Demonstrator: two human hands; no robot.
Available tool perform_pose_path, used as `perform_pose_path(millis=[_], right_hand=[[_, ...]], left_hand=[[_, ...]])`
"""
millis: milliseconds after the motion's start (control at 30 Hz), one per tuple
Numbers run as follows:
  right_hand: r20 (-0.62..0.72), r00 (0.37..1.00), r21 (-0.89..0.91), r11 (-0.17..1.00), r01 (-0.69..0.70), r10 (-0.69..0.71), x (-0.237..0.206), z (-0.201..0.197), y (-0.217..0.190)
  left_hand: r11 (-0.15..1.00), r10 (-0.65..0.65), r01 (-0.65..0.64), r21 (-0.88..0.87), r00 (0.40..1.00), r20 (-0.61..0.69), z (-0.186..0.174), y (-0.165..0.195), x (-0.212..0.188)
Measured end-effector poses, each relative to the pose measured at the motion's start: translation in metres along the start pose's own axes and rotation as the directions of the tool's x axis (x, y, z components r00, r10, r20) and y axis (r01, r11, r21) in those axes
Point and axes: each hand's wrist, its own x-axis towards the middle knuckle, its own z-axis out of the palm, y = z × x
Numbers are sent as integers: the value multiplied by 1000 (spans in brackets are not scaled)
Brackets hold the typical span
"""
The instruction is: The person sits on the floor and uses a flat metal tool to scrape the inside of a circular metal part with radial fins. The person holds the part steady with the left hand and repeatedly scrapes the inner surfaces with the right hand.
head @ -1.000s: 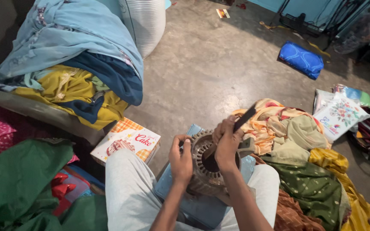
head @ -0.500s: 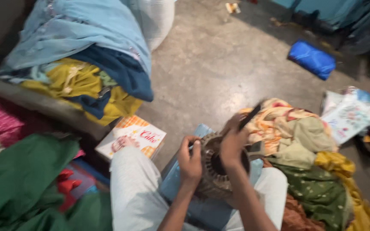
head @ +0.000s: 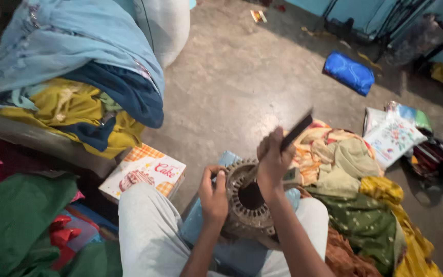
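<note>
The right hand [head: 273, 159] grips a dark flat tool [head: 296, 132], its long axis toward two o'clock, above the stator ring [head: 247, 202]; left-hand fingers [head: 214, 192] clasp its nine-o'clock rim.

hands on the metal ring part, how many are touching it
2. The left hand grips the left rim of the round metal motor part on the lap. The right hand rests on its top edge while holding a dark flat tool.
</note>
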Motion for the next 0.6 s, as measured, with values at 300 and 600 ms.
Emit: perform_pose_path(millis=[300,600], right_hand=[[-26,1000,47,999,11,-9,-17,2,-6],[86,992,-264,957,117,-97,-19,-6,-17]], left_hand=[[993,76,-74,87,997,-26,-2,-7,6],[998,59,-59,0,998,1,-2,-2,2]])
